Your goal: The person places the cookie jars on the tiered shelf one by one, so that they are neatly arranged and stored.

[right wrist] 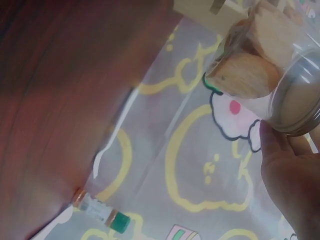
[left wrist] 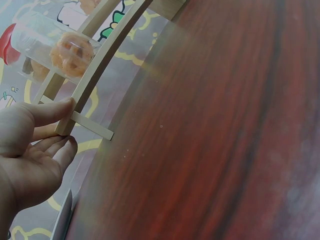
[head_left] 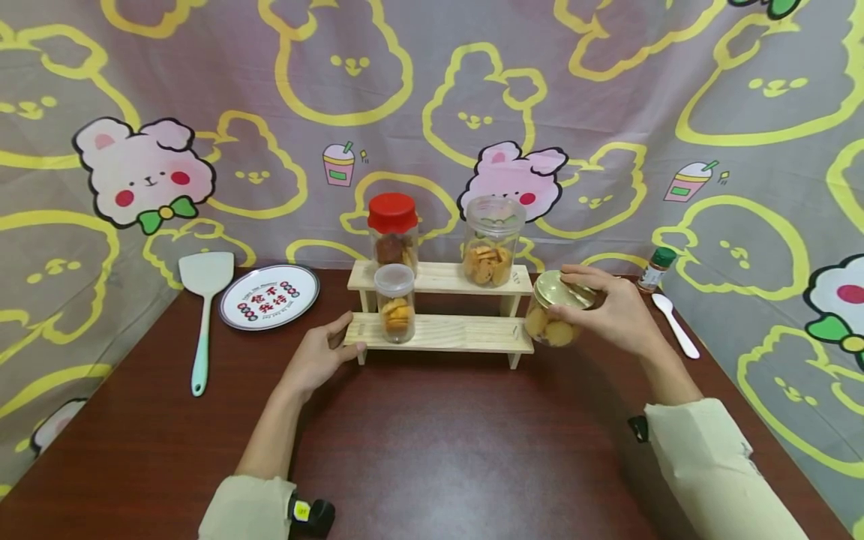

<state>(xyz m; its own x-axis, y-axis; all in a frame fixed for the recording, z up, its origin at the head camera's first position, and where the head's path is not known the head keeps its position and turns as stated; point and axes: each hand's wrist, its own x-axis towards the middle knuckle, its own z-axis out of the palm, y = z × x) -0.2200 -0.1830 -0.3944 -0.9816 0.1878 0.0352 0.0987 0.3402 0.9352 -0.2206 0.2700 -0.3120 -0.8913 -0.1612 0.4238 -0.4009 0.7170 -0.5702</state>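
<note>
My left hand grips the left end of the lower step of a two-step wooden rack, thumb on the front edge. At the rack's right end, my right hand holds a clear jar of cookies by its gold lid, fingers around the rim. The jar tilts slightly and overlaps the step's end in the head view. On the lower step stands a small clear jar with orange snacks. The upper step bears a red-lidded jar and a wide clear-lidded jar of orange pieces.
To the left lie a pale green spatula and a white oval plate with red characters. At the right back are a green-capped spice bottle and a white spoon. A patterned cloth hangs behind the brown table.
</note>
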